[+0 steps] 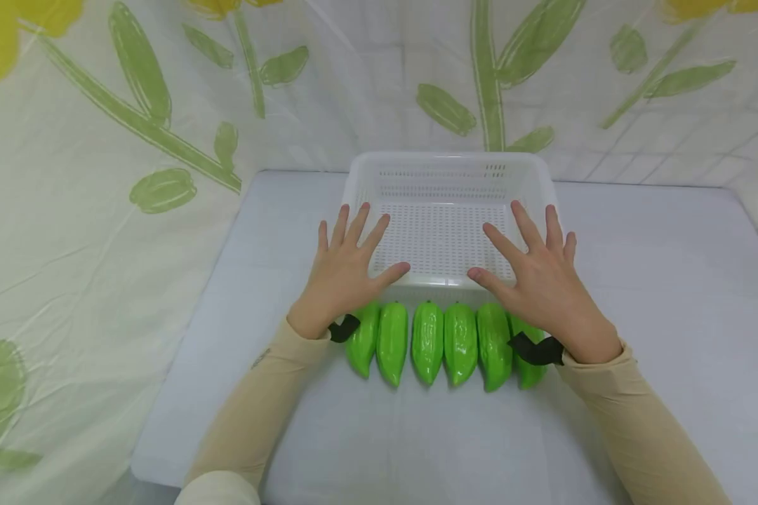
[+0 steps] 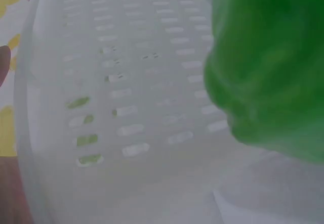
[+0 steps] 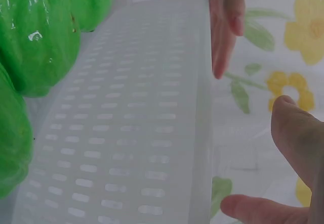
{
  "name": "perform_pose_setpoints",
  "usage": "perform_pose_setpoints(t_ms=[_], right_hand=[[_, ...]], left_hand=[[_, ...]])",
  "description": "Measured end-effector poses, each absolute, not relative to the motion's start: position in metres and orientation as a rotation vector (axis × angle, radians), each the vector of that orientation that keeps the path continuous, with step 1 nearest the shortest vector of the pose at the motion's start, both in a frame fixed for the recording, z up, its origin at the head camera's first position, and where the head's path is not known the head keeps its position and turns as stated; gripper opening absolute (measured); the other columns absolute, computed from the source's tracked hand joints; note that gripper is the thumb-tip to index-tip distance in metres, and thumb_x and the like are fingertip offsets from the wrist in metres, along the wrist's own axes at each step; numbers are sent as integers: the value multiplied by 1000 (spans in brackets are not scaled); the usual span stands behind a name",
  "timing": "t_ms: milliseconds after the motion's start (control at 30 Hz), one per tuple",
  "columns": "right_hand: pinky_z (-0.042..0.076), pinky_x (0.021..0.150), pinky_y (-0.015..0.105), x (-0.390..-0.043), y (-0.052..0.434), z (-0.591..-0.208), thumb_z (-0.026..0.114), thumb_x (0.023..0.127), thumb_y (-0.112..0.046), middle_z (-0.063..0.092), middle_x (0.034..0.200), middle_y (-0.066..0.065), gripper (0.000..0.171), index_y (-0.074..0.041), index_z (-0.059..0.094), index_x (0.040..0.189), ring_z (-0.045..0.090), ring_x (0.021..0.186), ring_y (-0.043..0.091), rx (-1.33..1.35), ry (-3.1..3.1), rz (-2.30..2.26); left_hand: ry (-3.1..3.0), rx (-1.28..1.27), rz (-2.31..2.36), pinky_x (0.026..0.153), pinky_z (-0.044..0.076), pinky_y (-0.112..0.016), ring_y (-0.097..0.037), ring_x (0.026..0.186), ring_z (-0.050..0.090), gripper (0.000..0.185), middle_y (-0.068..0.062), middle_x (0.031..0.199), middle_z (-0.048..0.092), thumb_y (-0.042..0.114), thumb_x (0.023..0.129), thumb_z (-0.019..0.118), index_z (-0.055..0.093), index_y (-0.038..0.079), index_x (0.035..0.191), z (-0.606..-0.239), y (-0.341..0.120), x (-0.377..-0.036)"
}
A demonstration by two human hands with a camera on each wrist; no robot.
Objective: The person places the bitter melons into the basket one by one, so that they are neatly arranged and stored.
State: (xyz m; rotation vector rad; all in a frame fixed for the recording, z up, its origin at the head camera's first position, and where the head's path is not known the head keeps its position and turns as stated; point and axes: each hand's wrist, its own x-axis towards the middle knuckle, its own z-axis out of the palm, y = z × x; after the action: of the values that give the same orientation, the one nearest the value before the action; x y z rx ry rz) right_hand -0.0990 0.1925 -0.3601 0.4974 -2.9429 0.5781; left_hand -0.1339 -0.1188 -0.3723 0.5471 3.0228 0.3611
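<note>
My left hand (image 1: 344, 270) and right hand (image 1: 543, 280) hover flat, fingers spread, gripping nothing, over the near rim of the white basket (image 1: 448, 280). A row of green peppers (image 1: 442, 342) lies on the worktop (image 1: 669, 315) under my wrists, long axes pointing toward me, equally near both hands.

The person's spread left hand (image 1: 344, 270) covers the near left rim of the white perforated plastic basket (image 1: 448, 163), and the right hand (image 1: 540, 280) covers its near right rim. Just before the basket, both wrists hide parts of the outermost glossy green plastic peppers (image 1: 443, 342). In the left wrist view everything is blurred, one pepper cut off at the frame's right edge.
</note>
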Motion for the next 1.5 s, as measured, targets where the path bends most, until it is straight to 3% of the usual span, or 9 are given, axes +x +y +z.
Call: perform_pose_setpoints(t_ms=[967, 1500], right_hand=[[11, 106, 91, -98, 193, -360, 66, 98, -54, 16, 173, 21, 72, -17, 49, 157, -2, 155, 61, 507, -2943, 588], [9, 107, 90, -97, 192, -360, 63, 100, -57, 12, 174, 20, 72, -18, 46, 158, -6, 156, 58, 482, -2986, 605]], left_hand=[[2957, 599, 571, 125, 2, -69, -30, 164, -3, 88, -3, 177, -2, 70, 100, 49, 19, 24, 169, -386, -153, -131], [2977, 661, 674, 130, 10, -57, -32, 163, 8, 87, -10, 176, 12, 59, 100, 57, 25, 13, 167, -389, -162, -135]])
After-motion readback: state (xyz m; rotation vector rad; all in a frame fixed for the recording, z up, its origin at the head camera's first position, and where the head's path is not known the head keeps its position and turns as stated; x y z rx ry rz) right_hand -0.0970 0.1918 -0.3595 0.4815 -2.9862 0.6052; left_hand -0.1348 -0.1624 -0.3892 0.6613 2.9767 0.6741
